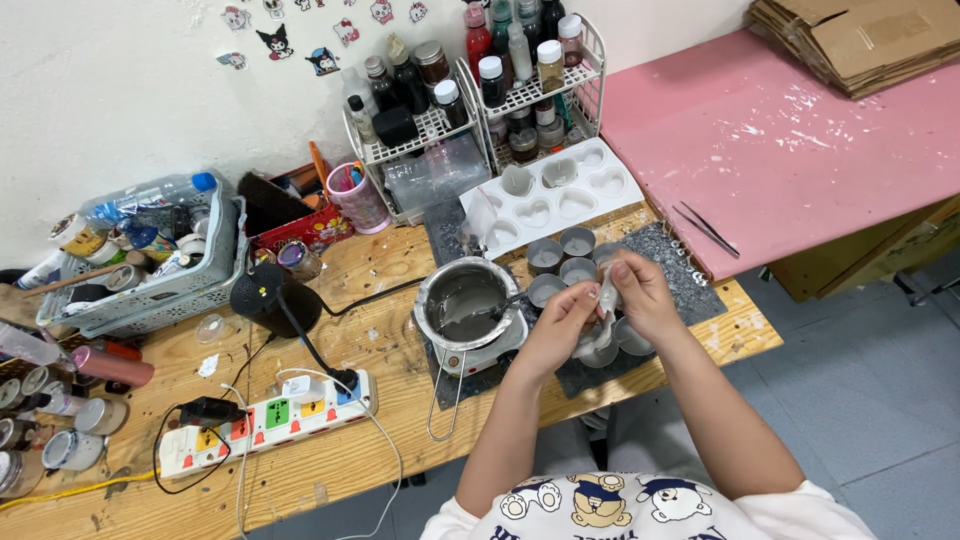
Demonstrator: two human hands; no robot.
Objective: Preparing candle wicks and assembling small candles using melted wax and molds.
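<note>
Hands together over the dark mat (pixel 690 285), pale wick strip (pixel 607 300) with long axis near upright, pinched between left hand (pixel 560 325) and right hand (pixel 640 295), fingers closed on it, five small grey cups (pixel 577 242) counted behind, one metal pot (pixel 465 295) with spoon just left.

You worked under bright, even light that fell from above, so the wooden counter (pixel 330 300) and the white wall (pixel 120 90) showed clearly and shadows stayed soft and short. A pale sheen sat on the metal pot (pixel 462 298), and the pink board (pixel 790 140) looked slightly washed out. Your hands (pixel 600 310) were a little soft with blur, while the bottles on the rack (pixel 470 80) stayed fairly sharp. Lines bowed outward toward the frame's edges, as with a wide lens.
</note>
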